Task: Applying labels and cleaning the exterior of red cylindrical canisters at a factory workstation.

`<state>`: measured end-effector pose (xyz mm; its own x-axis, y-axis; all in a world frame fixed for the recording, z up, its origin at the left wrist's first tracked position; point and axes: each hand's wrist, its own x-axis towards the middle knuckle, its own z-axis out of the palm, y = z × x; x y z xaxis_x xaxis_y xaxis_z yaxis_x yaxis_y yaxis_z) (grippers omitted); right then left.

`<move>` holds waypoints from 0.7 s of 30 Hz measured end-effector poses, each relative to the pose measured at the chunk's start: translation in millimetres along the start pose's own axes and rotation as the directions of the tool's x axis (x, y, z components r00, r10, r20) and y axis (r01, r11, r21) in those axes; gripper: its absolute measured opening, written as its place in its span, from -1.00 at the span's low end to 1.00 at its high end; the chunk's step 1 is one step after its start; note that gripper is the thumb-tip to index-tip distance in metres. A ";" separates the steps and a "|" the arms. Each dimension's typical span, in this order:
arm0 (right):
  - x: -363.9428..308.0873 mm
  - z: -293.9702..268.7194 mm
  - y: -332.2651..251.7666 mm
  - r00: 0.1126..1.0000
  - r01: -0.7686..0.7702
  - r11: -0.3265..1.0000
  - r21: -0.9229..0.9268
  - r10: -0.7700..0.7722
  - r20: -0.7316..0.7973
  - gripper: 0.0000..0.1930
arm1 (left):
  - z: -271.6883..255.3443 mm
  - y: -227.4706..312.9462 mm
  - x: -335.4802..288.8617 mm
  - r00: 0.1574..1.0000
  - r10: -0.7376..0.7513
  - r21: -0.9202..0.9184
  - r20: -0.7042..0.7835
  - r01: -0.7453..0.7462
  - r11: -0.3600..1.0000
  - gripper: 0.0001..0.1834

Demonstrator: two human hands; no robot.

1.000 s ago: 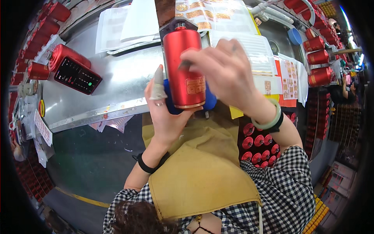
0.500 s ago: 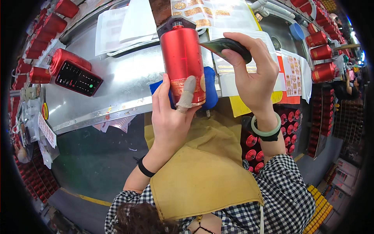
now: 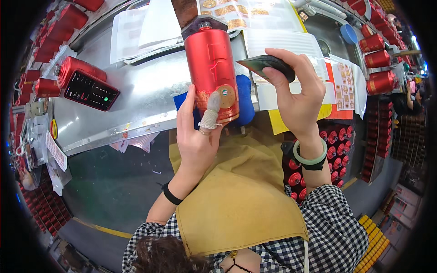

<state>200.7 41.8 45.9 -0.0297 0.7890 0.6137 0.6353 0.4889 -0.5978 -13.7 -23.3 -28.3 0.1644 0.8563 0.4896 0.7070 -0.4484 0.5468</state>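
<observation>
A shiny red bottle point(image 3: 207, 57) lies on its side on a blue support point(image 3: 246, 100), its neck toward the far side, against a dark angled bracket point(image 3: 191, 30). My left hand point(image 3: 195, 141) grips the bottle's near end, with the fingers along its left side. The thumb, wrapped in a beige cover, presses on the gold-printed band beside a round gold emblem point(image 3: 227, 96). To the right of the bottle, my right hand point(image 3: 298, 93) pinches a dark, flat, wedge-shaped scraper point(image 3: 271, 67) between thumb and fingers. Its pointed tip is close to the bottle but apart from it.
A phone point(image 3: 92, 90) leans on another red bottle point(image 3: 84, 68) at the left of the metal bench point(image 3: 136, 86). Sheets of gold stickers point(image 3: 234, 11) and white paper point(image 3: 129, 34) lie at the back. Racked red bottles point(image 3: 334, 152) stand low at the right.
The bottle has turned, bringing the round emblem and an embossed outline into view on top. My right hand with the scraper has shifted slightly right and down, away from the bottle.
</observation>
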 end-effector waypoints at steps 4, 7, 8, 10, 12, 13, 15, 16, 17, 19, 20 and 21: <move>-0.4 2.0 -1.6 0.999 0.017 1.000 0.025 -0.018 0.041 -0.69 | 6.2 -8.5 -8.4 0.998 -0.020 -0.112 -0.055 0.013 0.994 -0.27; -0.2 5.8 -2.6 0.972 0.116 0.990 0.085 -0.131 0.195 -0.67 | 8.8 -12.8 -12.8 0.991 -0.044 -0.212 -0.130 0.016 0.977 -0.30; -2.3 9.9 -5.4 0.953 0.067 0.986 0.151 -0.108 0.283 -0.70 | 9.2 -13.4 -12.5 0.989 -0.052 -0.202 -0.138 0.023 0.979 -0.30; -0.4 18.5 -5.9 0.952 0.133 0.988 0.078 -0.149 0.269 -0.73 | 11.8 -13.5 -11.4 0.984 -0.035 -0.179 -0.173 0.003 0.984 -0.30; 7.5 30.7 0.0 0.957 0.236 0.972 -0.019 -0.229 0.177 -0.78 | 11.1 -13.4 -9.8 0.985 -0.041 -0.171 -0.169 0.012 0.985 -0.30; 11.8 31.4 1.9 0.957 0.237 0.971 -0.015 -0.231 0.177 -0.78 | 9.8 -13.0 -9.6 0.985 -0.047 -0.159 -0.166 0.020 0.987 -0.30; 19.3 30.8 3.2 0.911 0.404 0.908 -0.112 -0.388 0.141 -0.76 | 9.7 -13.7 -11.1 0.985 -0.068 -0.175 -0.161 0.040 0.984 -0.28; 16.8 33.1 6.6 0.904 0.423 0.904 -0.066 -0.415 0.104 -0.76 | 10.8 -15.2 -12.3 0.983 -0.087 -0.218 -0.161 0.051 0.975 -0.27; 11.0 33.0 7.5 0.903 0.424 0.903 -0.066 -0.417 0.104 -0.76 | 11.3 -16.4 -12.8 0.981 -0.107 -0.261 -0.160 0.062 0.963 -0.27; -12.0 28.4 4.2 0.905 0.403 0.914 -0.051 -0.390 0.169 -0.76 | 11.3 -18.5 -13.0 0.982 -0.104 -0.259 -0.158 0.060 0.964 -0.29; -31.5 26.7 3.8 0.890 0.415 0.910 -0.026 -0.400 0.220 -0.76 | 11.5 -19.3 -12.0 0.983 -0.097 -0.261 -0.154 0.054 0.964 -0.31; -45.8 22.1 -3.2 0.877 0.412 0.911 0.036 -0.407 0.254 -0.76 | 11.4 -21.3 -12.9 0.983 -0.098 -0.255 -0.155 0.056 0.965 -0.31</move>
<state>182.9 12.3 8.3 -0.4807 0.5881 0.6504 0.5388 0.7833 -0.3100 -22.9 -21.9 -54.0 -0.0137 0.8460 0.5331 0.5166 -0.4505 0.7282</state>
